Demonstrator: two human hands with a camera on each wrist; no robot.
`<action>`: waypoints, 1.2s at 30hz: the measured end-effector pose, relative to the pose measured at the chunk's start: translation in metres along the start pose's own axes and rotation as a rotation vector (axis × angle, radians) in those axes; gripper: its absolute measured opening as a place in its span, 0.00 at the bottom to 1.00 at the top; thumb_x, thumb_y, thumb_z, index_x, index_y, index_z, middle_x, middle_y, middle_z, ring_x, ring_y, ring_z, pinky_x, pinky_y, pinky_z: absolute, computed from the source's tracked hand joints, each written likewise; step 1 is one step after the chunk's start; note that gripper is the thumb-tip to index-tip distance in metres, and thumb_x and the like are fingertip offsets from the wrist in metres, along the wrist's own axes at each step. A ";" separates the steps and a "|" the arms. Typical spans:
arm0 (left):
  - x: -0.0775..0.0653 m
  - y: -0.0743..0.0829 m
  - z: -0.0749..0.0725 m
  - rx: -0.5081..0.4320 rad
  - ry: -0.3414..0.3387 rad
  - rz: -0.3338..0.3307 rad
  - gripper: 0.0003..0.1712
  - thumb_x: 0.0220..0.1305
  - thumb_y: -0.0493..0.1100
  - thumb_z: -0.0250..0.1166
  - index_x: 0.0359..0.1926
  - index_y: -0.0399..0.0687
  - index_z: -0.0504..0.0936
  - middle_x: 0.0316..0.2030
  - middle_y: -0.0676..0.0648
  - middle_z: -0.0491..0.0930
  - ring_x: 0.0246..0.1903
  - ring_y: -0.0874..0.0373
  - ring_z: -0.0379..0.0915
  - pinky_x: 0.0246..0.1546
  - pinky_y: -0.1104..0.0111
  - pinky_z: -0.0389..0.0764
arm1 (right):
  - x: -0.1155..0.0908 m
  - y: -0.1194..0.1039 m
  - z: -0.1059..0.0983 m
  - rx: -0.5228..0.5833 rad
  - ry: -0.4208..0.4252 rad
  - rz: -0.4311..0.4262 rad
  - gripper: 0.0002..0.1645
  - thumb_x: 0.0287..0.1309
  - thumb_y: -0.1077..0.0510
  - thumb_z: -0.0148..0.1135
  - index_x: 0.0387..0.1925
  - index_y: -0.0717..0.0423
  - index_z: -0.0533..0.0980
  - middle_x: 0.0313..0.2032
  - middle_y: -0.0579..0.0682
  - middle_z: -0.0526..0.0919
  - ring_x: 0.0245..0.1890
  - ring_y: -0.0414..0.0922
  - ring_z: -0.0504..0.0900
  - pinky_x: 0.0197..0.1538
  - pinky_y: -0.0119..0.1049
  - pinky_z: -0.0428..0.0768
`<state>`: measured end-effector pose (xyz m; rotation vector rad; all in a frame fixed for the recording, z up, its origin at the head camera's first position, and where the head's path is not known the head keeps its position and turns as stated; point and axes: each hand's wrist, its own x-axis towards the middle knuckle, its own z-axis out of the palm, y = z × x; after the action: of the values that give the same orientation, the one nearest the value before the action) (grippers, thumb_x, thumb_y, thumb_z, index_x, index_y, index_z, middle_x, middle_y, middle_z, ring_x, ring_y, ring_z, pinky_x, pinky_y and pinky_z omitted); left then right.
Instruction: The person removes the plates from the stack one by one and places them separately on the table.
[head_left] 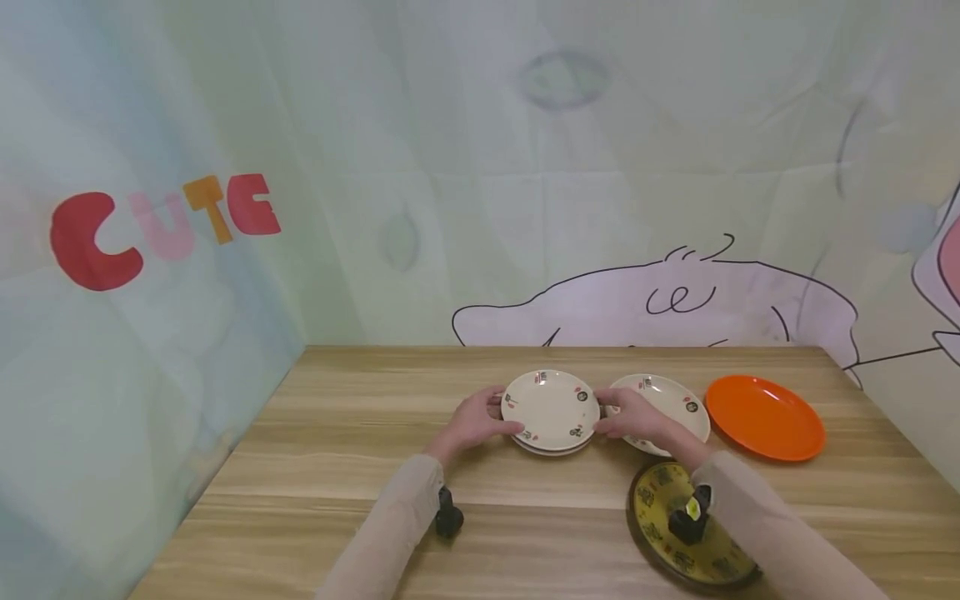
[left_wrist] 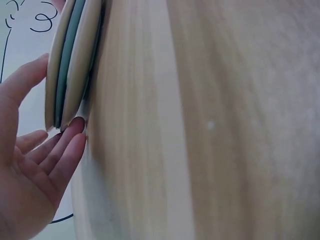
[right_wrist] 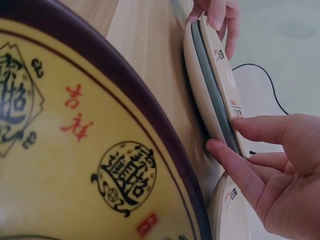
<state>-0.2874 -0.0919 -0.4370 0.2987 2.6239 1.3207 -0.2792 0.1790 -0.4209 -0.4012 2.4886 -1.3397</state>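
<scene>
A small stack of plates [head_left: 551, 407] sits between both hands in the head view. Its top plate is white with small printed figures round the rim. From the side, the right wrist view shows a green plate [right_wrist: 207, 65] sandwiched between two pale ones. My left hand [head_left: 476, 419] holds the stack's left edge, thumb at the upper rim and fingers under the lower edge. On the opposite side my right hand [head_left: 637, 417] pinches the edge, its thumb on the top rim and a fingertip against the bottom plate's side.
Right of the stack, partly behind my right hand, lies another white printed plate [head_left: 675, 412]. An orange plate [head_left: 765, 418] is farther right. A yellow dark-rimmed plate [head_left: 656, 521] with black characters lies nearer, partly under my right forearm. A printed cloth backdrop [head_left: 375, 167] rises behind the wooden table [head_left: 337, 483].
</scene>
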 end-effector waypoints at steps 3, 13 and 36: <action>0.001 -0.001 0.002 -0.006 0.006 -0.001 0.48 0.45 0.50 0.72 0.64 0.38 0.60 0.54 0.38 0.71 0.52 0.48 0.70 0.53 0.60 0.73 | 0.001 0.001 0.002 0.001 0.018 0.013 0.37 0.47 0.67 0.62 0.58 0.78 0.59 0.58 0.75 0.61 0.31 0.45 0.81 0.37 0.35 0.82; 0.004 0.001 0.007 -0.087 0.041 -0.045 0.45 0.45 0.40 0.71 0.64 0.39 0.60 0.51 0.37 0.69 0.29 0.56 0.73 0.25 0.70 0.79 | 0.000 0.000 0.001 -0.067 0.045 0.005 0.38 0.46 0.65 0.64 0.58 0.76 0.60 0.57 0.73 0.64 0.26 0.43 0.80 0.33 0.34 0.81; -0.003 -0.006 -0.016 -0.372 0.000 -0.088 0.37 0.50 0.28 0.60 0.63 0.36 0.61 0.45 0.34 0.73 0.22 0.58 0.73 0.24 0.70 0.81 | -0.002 -0.005 0.003 -0.104 0.045 0.004 0.39 0.44 0.66 0.65 0.59 0.75 0.61 0.58 0.72 0.64 0.29 0.43 0.80 0.36 0.33 0.81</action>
<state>-0.2893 -0.1083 -0.4322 0.1239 2.2961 1.7326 -0.2760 0.1742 -0.4180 -0.3922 2.6016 -1.2346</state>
